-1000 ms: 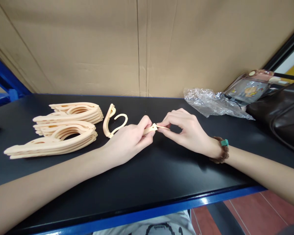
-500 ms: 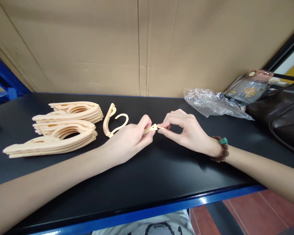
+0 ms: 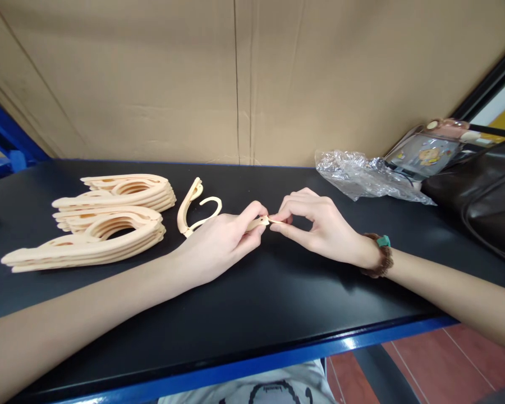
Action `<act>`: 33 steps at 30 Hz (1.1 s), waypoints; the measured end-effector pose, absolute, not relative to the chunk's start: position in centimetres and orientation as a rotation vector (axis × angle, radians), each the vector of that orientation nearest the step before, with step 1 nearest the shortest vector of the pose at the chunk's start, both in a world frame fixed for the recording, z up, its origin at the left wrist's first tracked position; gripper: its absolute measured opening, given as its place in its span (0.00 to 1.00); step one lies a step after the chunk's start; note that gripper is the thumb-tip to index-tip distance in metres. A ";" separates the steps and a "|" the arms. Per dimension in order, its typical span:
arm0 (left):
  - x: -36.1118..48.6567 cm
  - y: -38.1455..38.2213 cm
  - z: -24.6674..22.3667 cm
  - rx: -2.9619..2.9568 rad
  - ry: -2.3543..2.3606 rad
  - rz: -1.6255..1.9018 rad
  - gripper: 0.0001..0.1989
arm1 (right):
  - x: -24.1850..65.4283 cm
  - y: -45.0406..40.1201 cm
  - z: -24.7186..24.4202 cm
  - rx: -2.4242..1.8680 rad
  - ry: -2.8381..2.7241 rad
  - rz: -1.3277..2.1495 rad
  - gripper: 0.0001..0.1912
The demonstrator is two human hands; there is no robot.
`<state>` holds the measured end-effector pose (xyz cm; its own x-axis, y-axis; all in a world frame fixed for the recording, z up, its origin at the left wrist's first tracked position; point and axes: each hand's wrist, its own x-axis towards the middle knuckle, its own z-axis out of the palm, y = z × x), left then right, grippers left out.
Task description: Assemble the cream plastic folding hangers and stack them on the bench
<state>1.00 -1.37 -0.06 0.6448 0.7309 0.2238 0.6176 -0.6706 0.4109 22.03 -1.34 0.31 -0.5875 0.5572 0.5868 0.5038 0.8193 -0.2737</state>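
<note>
My left hand (image 3: 223,241) is closed round a beige plastic hanger part (image 3: 258,223), whose holed end pokes out between thumb and forefinger. At that end, the thumb and fingertips of my right hand (image 3: 315,224) pinch a thin beige strip (image 3: 275,221); the fingertips hide most of it. Just beyond my left hand shows a curved beige hanger arm (image 3: 185,210) with a hook (image 3: 214,205) beside it. Whether these join the piece in my left hand is hidden. Further left, folded beige hangers (image 3: 88,247) lie in two stacks on the black table.
A crumpled clear plastic bag (image 3: 362,174) lies at the back right, near a clear container with cartoon stickers (image 3: 429,154) and a dark leather bag (image 3: 480,191). A cardboard wall (image 3: 172,84) closes the back. The table has a blue front edge (image 3: 278,359).
My left forefinger has moved slightly right, nearer the end of the hanger part and the right fingertips. My right hand keeps its pinch almost unmoved.
</note>
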 end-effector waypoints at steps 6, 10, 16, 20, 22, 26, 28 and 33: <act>0.9 -1.4 0.1 2.542 1.096 0.517 0.06 | 22.1 -1.3 0.3 -0.768 -2.328 0.084 0.08; 0.9 -1.2 -0.1 2.540 1.092 0.510 0.07 | 22.1 -1.3 0.2 -0.762 -2.338 0.078 0.09; 0.7 -1.1 0.0 2.526 1.049 0.515 0.06 | 22.2 -1.2 0.2 -0.743 -2.374 0.058 0.08; 0.6 -1.0 0.0 2.524 1.048 0.499 0.07 | 22.3 -1.1 0.2 -0.721 -2.395 0.011 0.09; 0.7 -0.9 0.0 2.527 1.040 0.495 0.07 | 22.2 -1.0 0.1 -0.701 -2.412 -0.029 0.10; 0.7 -0.8 0.0 2.517 1.037 0.482 0.07 | 22.3 -0.9 -0.1 -0.672 -2.440 -0.105 0.09; 0.7 -0.7 0.2 2.495 1.054 0.461 0.07 | 22.4 -0.9 -0.1 -0.665 -2.448 -0.132 0.09; 0.7 -0.8 0.5 2.421 1.077 0.394 0.08 | 22.4 -1.0 0.1 -0.660 -2.490 -0.220 0.10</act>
